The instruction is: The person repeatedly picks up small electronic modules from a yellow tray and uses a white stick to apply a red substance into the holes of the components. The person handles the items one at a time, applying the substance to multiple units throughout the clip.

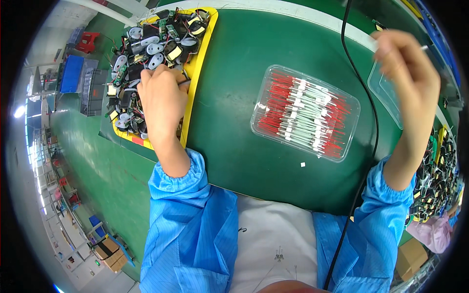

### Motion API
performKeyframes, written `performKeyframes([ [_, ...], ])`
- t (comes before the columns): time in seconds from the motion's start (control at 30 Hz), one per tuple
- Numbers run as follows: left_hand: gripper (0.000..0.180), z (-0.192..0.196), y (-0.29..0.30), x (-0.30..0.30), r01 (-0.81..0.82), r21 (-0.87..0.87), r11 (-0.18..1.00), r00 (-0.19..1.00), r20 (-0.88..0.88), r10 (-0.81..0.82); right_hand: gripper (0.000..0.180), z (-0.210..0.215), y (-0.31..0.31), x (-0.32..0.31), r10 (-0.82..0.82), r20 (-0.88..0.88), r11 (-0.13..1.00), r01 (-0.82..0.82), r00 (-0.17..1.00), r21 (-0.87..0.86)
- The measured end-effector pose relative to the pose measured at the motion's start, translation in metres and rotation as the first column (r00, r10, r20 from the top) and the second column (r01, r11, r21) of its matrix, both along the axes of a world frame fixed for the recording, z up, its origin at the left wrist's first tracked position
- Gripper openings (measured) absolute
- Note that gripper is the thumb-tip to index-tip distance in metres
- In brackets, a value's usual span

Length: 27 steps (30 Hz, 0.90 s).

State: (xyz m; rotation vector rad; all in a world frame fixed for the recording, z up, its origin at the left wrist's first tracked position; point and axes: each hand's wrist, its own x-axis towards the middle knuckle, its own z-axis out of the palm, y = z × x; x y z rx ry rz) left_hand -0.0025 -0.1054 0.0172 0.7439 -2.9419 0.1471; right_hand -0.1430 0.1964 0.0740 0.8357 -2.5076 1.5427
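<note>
My left hand point(163, 100) reaches into a yellow tray point(194, 93) heaped with small electronic assemblies point(155, 49): black housings, grey oval pieces, green circuit boards and thin wires. Its fingers are bent down at a black part; what they grip is hidden under the hand. Off to the right, my right hand point(410, 68) is raised, blurred, with fingers curled together; a thin pale tip shows beside it, too smeared to name. Between the hands a clear plastic box point(259, 128) holds rows of red-and-white wires point(308, 115) bundled with white bands.
A clear plastic lid point(386, 93) lies partly behind my right forearm. A black cable point(373, 117) runs across the green table point(229, 161) near the box. A white scrap point(303, 164) lies before the box. More assemblies point(432, 180) are piled at far right.
</note>
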Motion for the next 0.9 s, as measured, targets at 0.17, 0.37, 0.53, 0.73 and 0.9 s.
performKeyframes([
  [0.17, 0.017, 0.022, 0.002, -0.001, 0.129, 0.089, 0.988, 0.958, -0.270, -0.100, 0.007, -0.021, -0.024, 0.043, 0.524, 0.049, 0.821, -0.520, 0.850, 0.236],
  [0.37, 0.013, 0.023, 0.031, -0.015, 0.455, 0.231, 0.860, 0.598, -0.795, -0.102, 0.010, -0.047, -0.036, 0.052, 0.591, 0.185, 0.727, -0.618, 0.785, 0.298],
  [0.53, 0.016, 0.011, 0.055, -0.026, 0.658, 0.089, 0.748, 0.481, -0.814, -0.327, 0.009, -0.051, -0.041, 0.059, 0.550, 0.230, 0.735, -0.596, 0.803, 0.322],
  [0.73, 0.010, -0.005, 0.063, -0.023, 0.778, 0.596, 0.200, 0.604, -0.797, 0.023, 0.009, -0.048, -0.041, 0.065, 0.508, 0.246, 0.729, -0.564, 0.826, 0.388],
  [0.9, 0.016, -0.010, 0.066, -0.027, 0.769, 0.637, 0.054, 0.628, -0.768, 0.129, 0.010, -0.050, -0.040, 0.063, 0.492, 0.278, 0.759, -0.563, 0.825, 0.329],
])
